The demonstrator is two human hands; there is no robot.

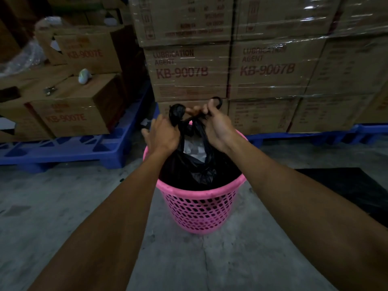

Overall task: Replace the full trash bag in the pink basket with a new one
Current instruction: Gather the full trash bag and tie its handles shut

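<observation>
A pink perforated basket [199, 208] stands on the concrete floor in the middle of the view. A black trash bag [195, 169] fills it, with white waste showing through its gathered mouth. My left hand [163, 135] grips one bunched corner of the bag above the basket's far rim. My right hand [218, 124] grips the other corner, and a loop of black plastic sticks up past its fingers. The two hands are close together, pulling the bag's top edges upward.
Stacked cardboard boxes wrapped in film [262, 66] stand right behind the basket on blue pallets [69, 150]. More boxes [69, 114] sit at the left. A flat black sheet [354, 185] lies on the floor to the right. Bare concrete surrounds the basket's near side.
</observation>
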